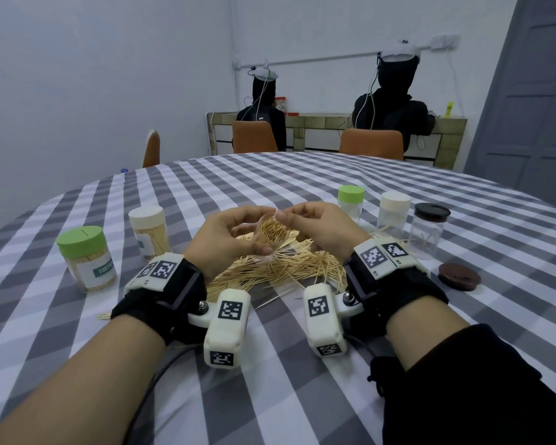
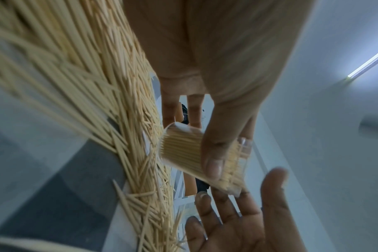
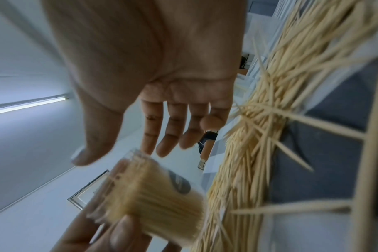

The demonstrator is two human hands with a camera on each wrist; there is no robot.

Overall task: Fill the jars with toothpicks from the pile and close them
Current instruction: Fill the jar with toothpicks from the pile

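My left hand (image 1: 257, 231) grips a clear, lidless jar (image 1: 272, 236) packed with toothpicks, thumb on its near side and fingers behind. The jar is tilted, mouth towards me, just above the toothpick pile (image 1: 270, 273). In the left wrist view the thumb (image 2: 214, 153) lies across the jar (image 2: 181, 151). My right hand (image 1: 305, 220) hovers at the jar's mouth with relaxed fingers and holds nothing; its thumb is close to the rim. The right wrist view shows that open palm (image 3: 162, 119) above the jar (image 3: 153, 189), with the pile (image 3: 259, 136) alongside.
Two full, lidded jars stand at the left: green lid (image 1: 87, 258) and cream lid (image 1: 150, 232). On the right stand a green-lidded (image 1: 351, 203), a cream-lidded (image 1: 394, 215) and a dark-lidded jar (image 1: 429, 231). A loose brown lid (image 1: 459, 276) lies near them. Two people sit at a far desk.
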